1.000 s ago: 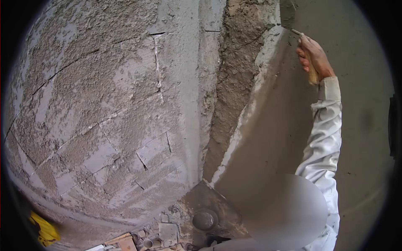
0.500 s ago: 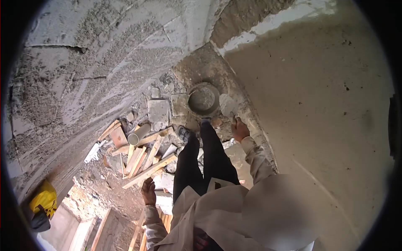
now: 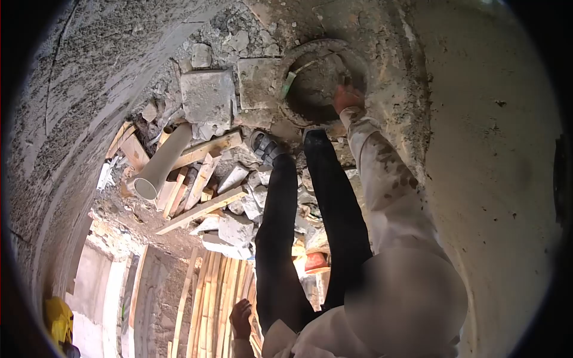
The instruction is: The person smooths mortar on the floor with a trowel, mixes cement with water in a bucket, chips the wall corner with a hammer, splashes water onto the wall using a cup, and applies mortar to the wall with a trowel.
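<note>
A round basin (image 3: 287, 102) with wet grey mortar (image 3: 319, 83) in it stands on the ground in front of my feet. My right hand (image 3: 348, 98) reaches over its right side, fingers closed round the handle of a trowel whose blade is hard to make out against the mortar. A thin strip with a green end (image 3: 289, 83) lies against the basin's left inner side. My left hand (image 3: 240, 318) hangs low beside my left leg, fingers loosely bent and holding nothing.
Flat square blocks (image 3: 208, 95) lie left of the basin. A pale pipe (image 3: 161, 161), wood offcuts (image 3: 203, 210) and broken stones (image 3: 236, 230) cover the ground nearer me. Long timber strips (image 3: 209, 298) lie below. A rough wall (image 3: 107, 77) rises left, a smoother plastered wall (image 3: 489, 167) right.
My right hand has moved from beside the basin to over its inside, taking the trowel with it. I have bent lower, so the basin looks larger. My left hand is lower in view.
</note>
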The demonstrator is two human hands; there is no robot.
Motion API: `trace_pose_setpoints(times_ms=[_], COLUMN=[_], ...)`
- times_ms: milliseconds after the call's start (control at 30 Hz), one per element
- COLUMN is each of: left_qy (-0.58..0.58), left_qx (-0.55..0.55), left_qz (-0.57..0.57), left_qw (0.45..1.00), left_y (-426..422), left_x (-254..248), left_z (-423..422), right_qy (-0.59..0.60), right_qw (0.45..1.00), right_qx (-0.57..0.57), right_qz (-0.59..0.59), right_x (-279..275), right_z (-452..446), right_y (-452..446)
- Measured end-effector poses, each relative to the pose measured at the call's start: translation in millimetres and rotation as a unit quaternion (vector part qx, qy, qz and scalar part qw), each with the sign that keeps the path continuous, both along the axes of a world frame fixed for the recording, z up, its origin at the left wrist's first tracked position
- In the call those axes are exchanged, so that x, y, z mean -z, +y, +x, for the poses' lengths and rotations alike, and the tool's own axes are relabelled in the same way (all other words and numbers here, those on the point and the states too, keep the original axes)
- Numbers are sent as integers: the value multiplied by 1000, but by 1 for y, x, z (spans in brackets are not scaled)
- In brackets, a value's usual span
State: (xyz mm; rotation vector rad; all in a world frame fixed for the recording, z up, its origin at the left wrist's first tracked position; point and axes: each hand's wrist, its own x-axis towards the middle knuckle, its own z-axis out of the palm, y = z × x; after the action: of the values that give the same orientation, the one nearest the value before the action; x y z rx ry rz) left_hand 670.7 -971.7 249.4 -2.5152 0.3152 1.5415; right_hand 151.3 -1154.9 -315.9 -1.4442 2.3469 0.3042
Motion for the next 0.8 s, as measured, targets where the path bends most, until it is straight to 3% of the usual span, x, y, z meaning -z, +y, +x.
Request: trace_pose_setpoints(times_ms=[100,267,500,700,800], left_qy=[-7,25,16,10,12], left_qx=[-56,-47,35,53,61], left_qz=[31,32,-38,-56,-51], left_qw=[998,998,999,997,997], left_y=[-4,-5,-68,-77,-72], left_x=[4,29,41,45,31], left_z=[-3,8,-7,-15,-14], right_qy=[-74,-154,-199,-229,-309], right_qw=[997,982,978,973,943], right_qx=[15,43,64,-28,95], right_qz=[7,103,12,2,-78], right_x=[12,-28,-34,-14,-35], right_z=[10,-10,11,44,37], right_y=[-10,-39,-19,-1,8])
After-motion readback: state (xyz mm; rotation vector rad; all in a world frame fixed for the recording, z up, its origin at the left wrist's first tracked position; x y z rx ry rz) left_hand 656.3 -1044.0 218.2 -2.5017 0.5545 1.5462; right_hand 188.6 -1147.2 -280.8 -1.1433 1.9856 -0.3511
